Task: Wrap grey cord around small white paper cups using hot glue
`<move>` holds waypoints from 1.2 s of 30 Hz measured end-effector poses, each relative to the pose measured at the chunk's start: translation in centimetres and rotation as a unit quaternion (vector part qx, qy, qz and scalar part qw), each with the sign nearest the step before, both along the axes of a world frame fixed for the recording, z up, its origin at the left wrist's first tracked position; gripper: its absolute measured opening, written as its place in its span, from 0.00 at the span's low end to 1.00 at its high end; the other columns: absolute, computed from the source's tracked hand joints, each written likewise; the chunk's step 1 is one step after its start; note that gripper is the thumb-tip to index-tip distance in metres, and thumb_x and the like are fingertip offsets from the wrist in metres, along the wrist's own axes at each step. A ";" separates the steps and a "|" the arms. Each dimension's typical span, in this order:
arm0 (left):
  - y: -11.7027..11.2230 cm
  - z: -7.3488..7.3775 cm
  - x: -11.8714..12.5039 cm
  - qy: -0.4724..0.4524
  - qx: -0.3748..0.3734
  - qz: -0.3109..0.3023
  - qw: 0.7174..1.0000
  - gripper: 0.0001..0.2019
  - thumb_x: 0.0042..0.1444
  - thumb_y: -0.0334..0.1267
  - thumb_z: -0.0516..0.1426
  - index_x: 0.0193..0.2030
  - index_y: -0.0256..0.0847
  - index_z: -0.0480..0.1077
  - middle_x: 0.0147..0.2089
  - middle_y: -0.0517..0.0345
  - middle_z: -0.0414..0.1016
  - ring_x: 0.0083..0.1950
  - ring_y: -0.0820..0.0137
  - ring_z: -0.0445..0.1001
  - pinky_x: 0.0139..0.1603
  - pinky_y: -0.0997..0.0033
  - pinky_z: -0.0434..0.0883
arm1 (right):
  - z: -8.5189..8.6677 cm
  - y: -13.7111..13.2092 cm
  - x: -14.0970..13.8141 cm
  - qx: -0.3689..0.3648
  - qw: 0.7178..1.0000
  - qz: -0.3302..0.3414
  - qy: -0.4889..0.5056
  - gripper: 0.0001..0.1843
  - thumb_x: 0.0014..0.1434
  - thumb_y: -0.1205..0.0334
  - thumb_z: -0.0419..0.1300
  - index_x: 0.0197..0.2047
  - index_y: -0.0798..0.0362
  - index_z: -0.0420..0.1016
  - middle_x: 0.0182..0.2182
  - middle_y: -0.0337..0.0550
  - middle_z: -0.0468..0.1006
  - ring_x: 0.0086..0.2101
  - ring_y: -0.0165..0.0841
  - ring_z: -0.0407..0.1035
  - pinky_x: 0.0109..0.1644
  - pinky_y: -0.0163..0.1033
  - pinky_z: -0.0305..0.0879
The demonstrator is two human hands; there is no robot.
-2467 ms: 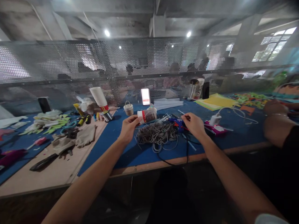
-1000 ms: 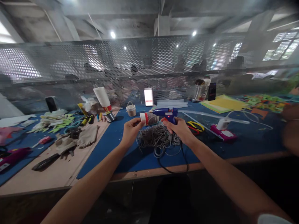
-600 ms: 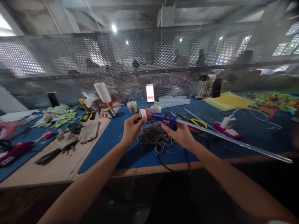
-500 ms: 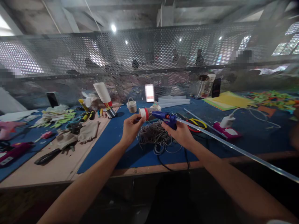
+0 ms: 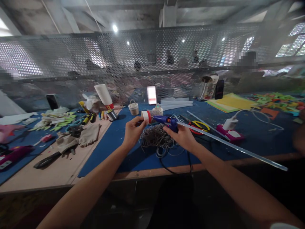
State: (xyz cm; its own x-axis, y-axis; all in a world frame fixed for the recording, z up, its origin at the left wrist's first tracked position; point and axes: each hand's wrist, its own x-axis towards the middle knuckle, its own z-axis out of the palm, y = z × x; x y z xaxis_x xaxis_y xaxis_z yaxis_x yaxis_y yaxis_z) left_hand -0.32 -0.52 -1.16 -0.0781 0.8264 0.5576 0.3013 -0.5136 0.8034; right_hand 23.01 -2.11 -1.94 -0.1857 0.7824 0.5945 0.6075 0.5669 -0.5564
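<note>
My left hand (image 5: pixel 132 131) is closed around a small white cup (image 5: pixel 147 116) with a red band, held on its side above the blue mat (image 5: pixel 114 140). My right hand (image 5: pixel 181 136) grips a blue glue gun (image 5: pixel 165 121) whose nozzle points left at the cup. A long clear glue stick (image 5: pixel 233 147) juts out of the gun's back toward the right. A heap of grey cord (image 5: pixel 158 138) lies on the mat just under both hands. The gun's black cable (image 5: pixel 177 168) drops over the table's front edge.
A stack of white cups (image 5: pixel 103 95), gloves (image 5: pixel 89 134), a black tool (image 5: pixel 46 160) and green cutouts (image 5: pixel 56 121) lie left. Yellow-handled scissors (image 5: pixel 199 125), a pink glue gun (image 5: pixel 230 133) and yellow sheets (image 5: pixel 230 102) lie right. A perforated metal screen (image 5: pixel 147 63) backs the table; another person's arm (image 5: pixel 299 136) shows far right.
My right hand picked the blue glue gun up off the mat and turned it until its nozzle met the cup. The left hand kept holding the cup.
</note>
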 end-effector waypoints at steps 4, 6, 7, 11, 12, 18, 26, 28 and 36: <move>0.0 0.0 0.0 -0.002 0.000 -0.003 1.000 0.11 0.55 0.42 0.63 0.39 0.38 0.80 0.37 0.54 0.81 0.37 0.67 0.74 0.41 0.71 0.69 | -0.4 0.2 0.0 0.024 1.000 -0.002 -0.010 0.22 0.63 0.42 0.58 0.46 0.51 0.79 0.36 0.47 0.83 0.39 0.43 0.77 0.45 0.45 0.70; 0.0 0.0 0.1 0.002 -0.001 0.000 1.000 0.11 0.55 0.43 0.62 0.39 0.37 0.80 0.37 0.54 0.81 0.37 0.67 0.74 0.41 0.71 0.69 | -0.6 0.3 0.1 0.036 0.999 -0.003 -0.020 0.22 0.63 0.41 0.58 0.46 0.51 0.79 0.36 0.48 0.83 0.39 0.43 0.77 0.45 0.44 0.70; 0.0 0.0 0.1 0.004 -0.001 0.001 1.000 0.11 0.55 0.43 0.62 0.39 0.37 0.80 0.38 0.54 0.81 0.37 0.67 0.74 0.41 0.71 0.69 | -0.7 0.4 0.1 0.039 0.999 -0.005 -0.024 0.22 0.63 0.41 0.58 0.46 0.51 0.79 0.36 0.47 0.83 0.39 0.43 0.77 0.44 0.44 0.70; 0.0 0.0 0.0 0.016 0.000 0.006 1.000 0.12 0.55 0.42 0.62 0.40 0.37 0.80 0.37 0.55 0.81 0.37 0.68 0.74 0.41 0.72 0.69 | -0.9 0.4 0.2 0.054 0.998 -0.014 -0.035 0.23 0.64 0.41 0.57 0.46 0.52 0.79 0.35 0.47 0.83 0.37 0.42 0.77 0.41 0.42 0.70; 0.0 0.0 0.0 0.017 0.000 0.006 1.000 0.12 0.55 0.42 0.61 0.40 0.37 0.80 0.37 0.55 0.81 0.37 0.68 0.75 0.41 0.72 0.70 | -0.9 0.4 0.2 0.059 0.997 -0.015 -0.037 0.24 0.64 0.41 0.57 0.46 0.52 0.79 0.35 0.47 0.83 0.36 0.42 0.77 0.41 0.42 0.69; 0.2 -0.1 0.0 0.015 0.005 0.011 1.000 0.11 0.55 0.42 0.62 0.39 0.37 0.79 0.37 0.54 0.81 0.36 0.68 0.75 0.40 0.72 0.70 | -0.9 0.4 0.2 0.069 0.996 -0.021 -0.046 0.24 0.64 0.41 0.56 0.46 0.52 0.80 0.32 0.47 0.82 0.33 0.40 0.77 0.38 0.41 0.68; 0.2 0.0 0.0 0.020 0.001 0.006 1.000 0.11 0.56 0.42 0.61 0.40 0.36 0.79 0.38 0.54 0.82 0.37 0.68 0.75 0.41 0.72 0.70 | -1.1 0.5 0.2 0.079 0.995 -0.027 -0.053 0.25 0.64 0.40 0.56 0.46 0.52 0.80 0.33 0.47 0.82 0.33 0.40 0.76 0.37 0.41 0.68; 0.2 -0.1 -0.1 0.020 0.003 0.005 1.000 0.12 0.56 0.42 0.61 0.40 0.36 0.79 0.38 0.54 0.82 0.37 0.67 0.76 0.41 0.71 0.71 | -1.1 0.5 0.2 0.080 0.995 -0.029 -0.055 0.25 0.64 0.40 0.56 0.46 0.52 0.80 0.32 0.47 0.82 0.33 0.40 0.76 0.37 0.41 0.68; 0.0 0.0 0.1 0.014 -0.002 0.003 1.000 0.12 0.56 0.42 0.62 0.40 0.36 0.79 0.38 0.54 0.81 0.37 0.68 0.76 0.41 0.71 0.71 | -1.1 0.5 0.2 0.069 0.996 -0.027 -0.054 0.25 0.64 0.40 0.56 0.47 0.52 0.79 0.33 0.47 0.83 0.33 0.41 0.76 0.38 0.41 0.68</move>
State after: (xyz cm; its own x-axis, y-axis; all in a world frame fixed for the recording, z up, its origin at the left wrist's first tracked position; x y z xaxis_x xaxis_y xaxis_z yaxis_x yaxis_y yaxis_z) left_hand -0.24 -0.54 -1.18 -0.0678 0.8285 0.5558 0.3266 -0.5080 0.7971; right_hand 23.19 -1.57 -3.07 -0.2146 0.7046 0.6764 0.6911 0.5989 -0.4046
